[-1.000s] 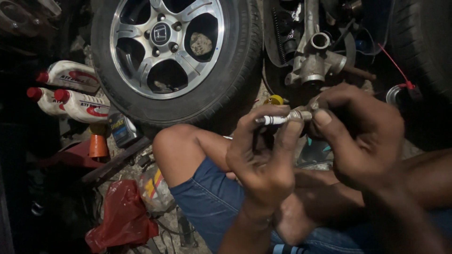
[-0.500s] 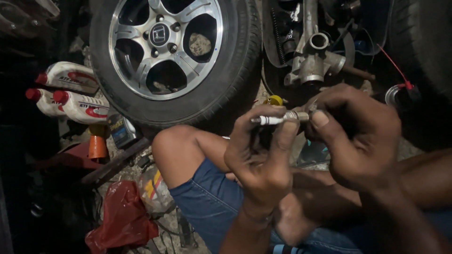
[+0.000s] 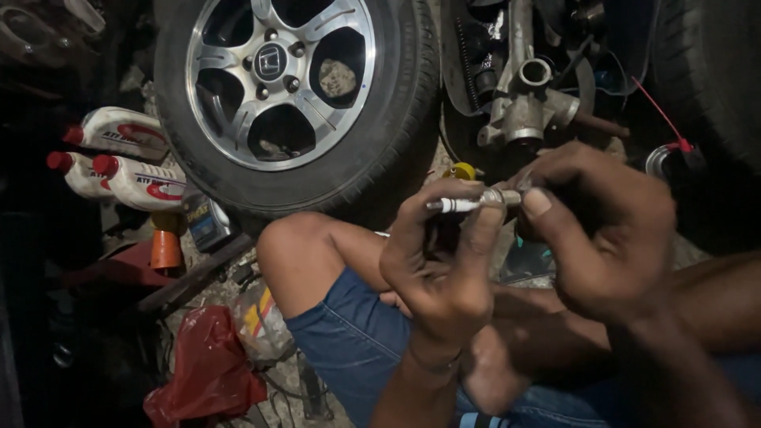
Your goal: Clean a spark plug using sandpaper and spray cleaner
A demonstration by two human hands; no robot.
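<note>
**Two hands on a small spark plug, above the knee**

Person sits on the ground, both hands raised over bent legs in blue denim shorts (image 3: 349, 333). The left hand (image 3: 444, 269) is curled, fingertips pinching a small white-and-metal spark plug (image 3: 473, 202) that lies roughly level; the white end sticks out past the fingers away from the right hand. The right hand (image 3: 602, 230) is closed round the plug's metal end, thumb pressed along it, fingers folded over. Plug sits right between the two hands, touching both.

Just beyond the hands: a black tyre on a silver alloy wheel (image 3: 293, 95), leaning upright. Beyond the right hand, a grey metal car steering part (image 3: 527, 103), dirty, with a round open socket on top; what is in the socket cannot be told. A small yellow cap (image 3: 462, 170) shows just past the left fingertips.

Far out on the left-hand side: three white plastic oil bottles with red caps (image 3: 131, 170), lying on their sides, caps on, contents not visible. Near them an orange cone-shaped funnel (image 3: 166, 247). Lower down, below the knee, a crumpled red plastic bag (image 3: 206, 368), contents hidden.
</note>
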